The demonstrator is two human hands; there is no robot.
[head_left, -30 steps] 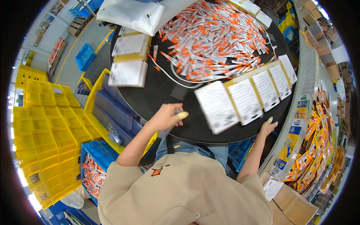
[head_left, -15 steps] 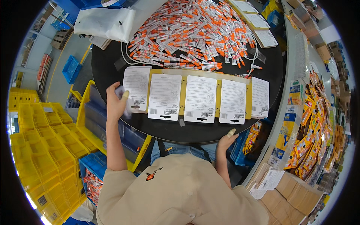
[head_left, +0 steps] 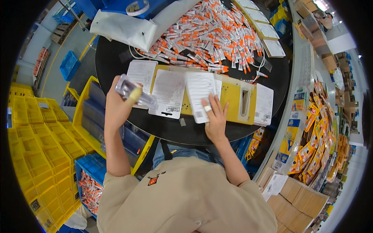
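My left hand (head_left: pixel 117 104), a yellow cover on its thumb, is closed around a clear plastic blister shell (head_left: pixel 138 93), beside a white printed card (head_left: pixel 142 75). My right hand (head_left: pixel 216 122) rests with fingers spread on a tilted white card (head_left: pixel 197 87), which overlaps another card (head_left: pixel 218 88); its thumb is hidden. A further card (head_left: pixel 167 91) lies between my hands. Beneath the cards is a yellow fixture board (head_left: pixel 231 105), its right slot (head_left: pixel 244 101) uncovered. One more card (head_left: pixel 264 103) lies at the board's right end.
A heap of orange-capped tubes (head_left: pixel 217 37) fills the far side of the black round table (head_left: pixel 155 126). Yellow bins (head_left: pixel 46 155) and a blue crate of tubes (head_left: pixel 89 186) stand left. Bagged orange packs (head_left: pixel 311 136) and cardboard (head_left: pixel 297 198) lie right.
My right hand has moved from the table edge onto the cards. The card over the right slot has shifted left onto its neighbour. My left hand has brought the blister shell slightly inward.
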